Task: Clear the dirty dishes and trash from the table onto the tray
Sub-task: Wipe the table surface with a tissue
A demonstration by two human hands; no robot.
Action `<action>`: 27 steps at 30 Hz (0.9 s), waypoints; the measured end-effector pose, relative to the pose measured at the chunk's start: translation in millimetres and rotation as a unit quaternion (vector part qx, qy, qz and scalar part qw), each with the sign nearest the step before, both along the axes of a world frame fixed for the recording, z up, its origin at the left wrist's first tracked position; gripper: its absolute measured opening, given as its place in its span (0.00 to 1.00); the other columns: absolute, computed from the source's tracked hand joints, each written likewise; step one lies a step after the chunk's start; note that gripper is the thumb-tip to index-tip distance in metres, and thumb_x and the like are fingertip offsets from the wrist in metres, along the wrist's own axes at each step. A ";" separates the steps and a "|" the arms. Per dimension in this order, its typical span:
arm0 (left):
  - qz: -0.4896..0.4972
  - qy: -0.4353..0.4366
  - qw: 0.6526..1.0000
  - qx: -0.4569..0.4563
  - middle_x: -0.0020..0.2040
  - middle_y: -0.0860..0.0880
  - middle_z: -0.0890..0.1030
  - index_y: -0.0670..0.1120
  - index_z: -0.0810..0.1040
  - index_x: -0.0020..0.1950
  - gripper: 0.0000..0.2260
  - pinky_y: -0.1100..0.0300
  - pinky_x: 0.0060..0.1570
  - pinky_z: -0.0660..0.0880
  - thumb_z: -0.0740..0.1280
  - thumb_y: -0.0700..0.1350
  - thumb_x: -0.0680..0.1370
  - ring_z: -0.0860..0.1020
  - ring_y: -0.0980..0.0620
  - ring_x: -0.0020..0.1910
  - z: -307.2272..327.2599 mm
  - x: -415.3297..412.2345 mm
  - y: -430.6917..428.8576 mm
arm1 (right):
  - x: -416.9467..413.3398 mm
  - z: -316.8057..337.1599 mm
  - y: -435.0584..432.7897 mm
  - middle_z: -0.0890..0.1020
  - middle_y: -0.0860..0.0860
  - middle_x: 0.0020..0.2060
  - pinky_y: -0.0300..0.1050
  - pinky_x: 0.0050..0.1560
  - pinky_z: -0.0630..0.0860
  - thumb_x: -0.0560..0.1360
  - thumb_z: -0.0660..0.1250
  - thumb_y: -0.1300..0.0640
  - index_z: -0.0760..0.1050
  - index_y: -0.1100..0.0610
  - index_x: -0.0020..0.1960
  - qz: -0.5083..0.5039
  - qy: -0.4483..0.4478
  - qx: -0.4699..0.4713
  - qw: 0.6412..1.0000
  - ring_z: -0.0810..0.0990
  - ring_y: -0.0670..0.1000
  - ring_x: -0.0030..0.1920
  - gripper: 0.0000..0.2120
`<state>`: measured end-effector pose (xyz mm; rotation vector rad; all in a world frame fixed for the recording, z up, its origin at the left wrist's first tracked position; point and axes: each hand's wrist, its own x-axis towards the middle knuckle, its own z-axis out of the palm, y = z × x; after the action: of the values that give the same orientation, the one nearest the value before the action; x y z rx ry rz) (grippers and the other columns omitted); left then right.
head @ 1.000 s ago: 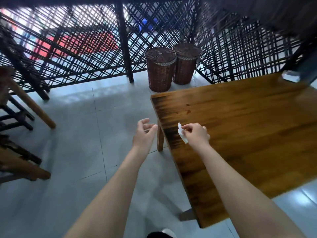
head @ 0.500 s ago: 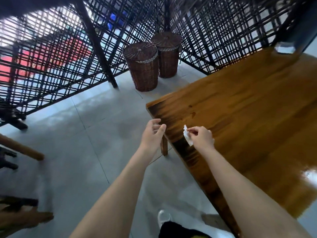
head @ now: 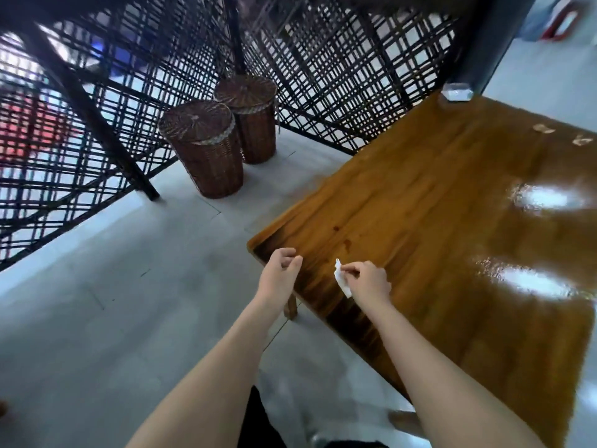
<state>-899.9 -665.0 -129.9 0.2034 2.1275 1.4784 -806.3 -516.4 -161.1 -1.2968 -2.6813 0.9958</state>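
My right hand pinches a small crumpled white paper scrap above the near left corner of the glossy wooden table. My left hand hovers just left of it, over the table's corner edge, fingers loosely curled and holding nothing. Two small pale scraps lie on the far right of the tabletop. A small clear box-like item sits at the table's far corner. No tray is in view.
Two lidded brown wicker baskets stand on the grey tile floor beyond the table. A black lattice screen runs behind them. A table leg shows under the near corner. Bright glare patches lie on the right tabletop.
The view has swung right and nearer the table, bringing more tabletop and the two far scraps into sight. Both hands keep their pose, the right still pinching the paper.
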 end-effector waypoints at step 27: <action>-0.267 0.039 0.947 -0.177 0.56 0.48 0.80 0.48 0.76 0.61 0.10 0.58 0.59 0.70 0.63 0.47 0.81 0.77 0.50 0.56 -86.0 -199.8 59.9 | -148.0 -66.8 -28.3 0.77 0.47 0.56 0.45 0.55 0.69 0.81 0.58 0.52 0.77 0.49 0.63 -0.125 -0.033 -0.011 0.991 0.77 0.49 0.55 0.14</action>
<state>-1099.8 -605.2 -215.9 0.6519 2.1273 0.7766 -954.2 -544.7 -227.9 -1.6473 -2.4733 0.9708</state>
